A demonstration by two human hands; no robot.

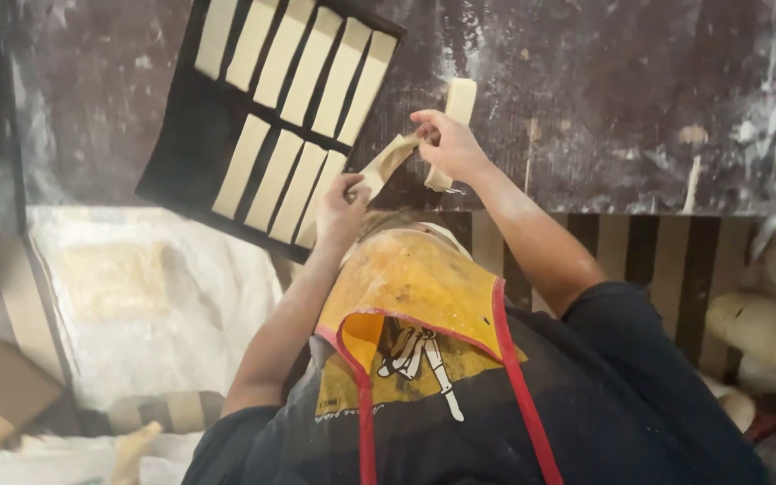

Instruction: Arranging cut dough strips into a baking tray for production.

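Head view: pale, twisted dough strip [388,160]

Tray [192,135] left on worktop [604,99], dough strips [309,67] in two rows on it; sack [145,296] below tray.

The dough strip [386,162] is showing pale cream, tanning slightly where it twists; the same cream is running through the cut strips [280,108], which are lying as light bars against the black tray [192,153]; the desk [604,99] is looking dark brown-grey, mottled and streaked with white flour; the apron [410,287] is glowing mustard yellow, edged in red piping and bearing a black-and-white figure; the shirt [639,395] is reading deep navy; the sack [136,296] at the left is appearing dusty white.
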